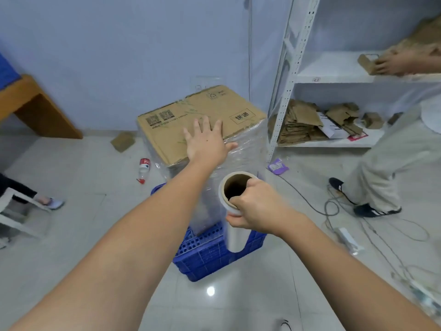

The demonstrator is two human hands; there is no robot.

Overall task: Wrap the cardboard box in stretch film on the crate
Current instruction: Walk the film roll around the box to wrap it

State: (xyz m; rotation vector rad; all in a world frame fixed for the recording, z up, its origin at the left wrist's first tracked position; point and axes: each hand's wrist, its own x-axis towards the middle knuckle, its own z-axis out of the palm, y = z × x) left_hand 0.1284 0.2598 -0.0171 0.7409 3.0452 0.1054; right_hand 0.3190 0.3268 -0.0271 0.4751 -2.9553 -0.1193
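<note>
A tall cardboard box point(167, 130) stands upright on a blue plastic crate point(207, 256) in the middle of the floor. Clear stretch film point(245, 151) covers the box's sides; its brown top is bare. My left hand point(206, 142) lies flat with spread fingers on the box's top near its front right edge. My right hand point(253, 206) grips the upper end of an upright roll of stretch film point(235, 232), fingers hooked into its cardboard core, just in front of the box's right side.
A white metal shelf point(284, 91) with flattened cardboard stands right of the box. Another person point(391, 163) reaches into it. Cables point(334, 211) and a power strip lie on the floor at right. A plastic bottle point(144, 169) lies left of the crate, a wooden table point(35, 108) beyond.
</note>
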